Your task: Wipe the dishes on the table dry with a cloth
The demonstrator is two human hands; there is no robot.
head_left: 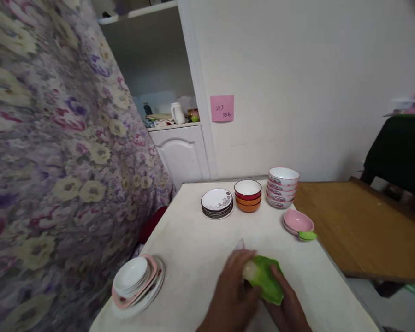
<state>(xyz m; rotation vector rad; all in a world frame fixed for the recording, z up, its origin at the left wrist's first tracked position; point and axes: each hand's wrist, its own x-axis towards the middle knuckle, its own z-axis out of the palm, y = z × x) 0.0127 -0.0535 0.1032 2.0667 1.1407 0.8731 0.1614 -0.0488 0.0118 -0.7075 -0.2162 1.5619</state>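
1. Both hands meet low on the white table (193,249). Left hand (233,290) and right hand (287,306) wrap their fingers around a green dish (268,279), so both are gripping it.
2. Something pale and round sits at the dish's left edge, under the left fingers. It is too blurry to say what it is.
3. To do this well, I think the hands should hold the dish by both sides and keep it flat, because it looks smooth and slippery.
4. It is leaf-shaped, shiny and bright green.
5. Near the left table edge lies a pile of white and pink plates (136,281), round and flat.
6. Farther back stand dark-rimmed saucers (216,203), a red and orange bowl stack (248,195), and a white bowl stack (282,186) with red patterns.
7. Just beside those rests a pink dish (297,222).
8. A flowery cloth (48,152) hangs on the left.
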